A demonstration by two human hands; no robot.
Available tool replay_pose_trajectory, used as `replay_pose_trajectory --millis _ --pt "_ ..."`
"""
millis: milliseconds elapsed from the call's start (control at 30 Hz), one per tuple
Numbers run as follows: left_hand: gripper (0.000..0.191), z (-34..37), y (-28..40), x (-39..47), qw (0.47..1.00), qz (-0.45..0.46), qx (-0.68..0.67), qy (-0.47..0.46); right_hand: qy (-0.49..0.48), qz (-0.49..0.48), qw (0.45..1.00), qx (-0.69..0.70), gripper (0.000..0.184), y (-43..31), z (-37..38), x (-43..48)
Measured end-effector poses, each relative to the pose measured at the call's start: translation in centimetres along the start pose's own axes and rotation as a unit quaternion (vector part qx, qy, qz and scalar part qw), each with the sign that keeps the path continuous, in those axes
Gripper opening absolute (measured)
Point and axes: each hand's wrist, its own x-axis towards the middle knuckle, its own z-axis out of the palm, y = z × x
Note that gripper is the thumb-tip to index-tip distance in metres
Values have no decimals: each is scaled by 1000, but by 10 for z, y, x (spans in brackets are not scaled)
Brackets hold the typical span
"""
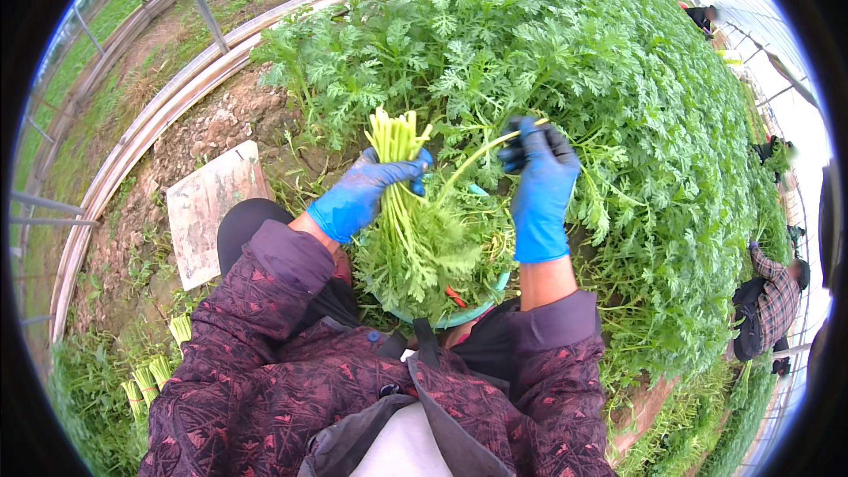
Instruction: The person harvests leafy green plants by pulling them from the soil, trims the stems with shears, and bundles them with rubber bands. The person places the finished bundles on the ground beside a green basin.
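Observation:
My left hand [368, 189], in a blue glove, is closed around a bunch of leafy chrysanthemum greens [401, 139]. The cut pale stem ends point up and away from me, and the leaves hang below the fist. A single stem [474, 158] curves from beside the bunch to my right hand [540, 179], whose gloved, dirt-darkened fingers pinch its end. Beneath both hands is a teal plastic basin [457, 321] between my legs, largely hidden by cut greens. A small red-orange object [455, 297] shows among the leaves; its kind cannot be made out.
Dense standing greens [530, 53] fill the bed ahead and right. A weathered board [212, 218] lies on the soil at left. Tied bundles [146, 381] sit at lower left. A person in a plaid shirt [772, 298] and others are along the right, under the greenhouse frame.

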Motion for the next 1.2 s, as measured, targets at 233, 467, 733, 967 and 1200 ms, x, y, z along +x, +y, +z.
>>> replay_pose_trajectory --millis 233,467,733,967,1200 --pt "23 -33 -10 7 990 17 108 93 60 -8 997 53 23 -24 -38 14" --pt "33 -34 10 -2 996 18 85 19 13 -14 995 -98 22 -29 -46 6" --pt "61 -12 18 -17 988 -3 33 -152 -204 -96 684 -694 35 33 -18 -22" --pt "53 -8 10 -23 988 -42 52 -141 -241 32 966 -92 16 12 24 -45" --pt "51 -8 9 -26 989 -83 14 -125 -206 11 952 -228 21 26 33 -45"
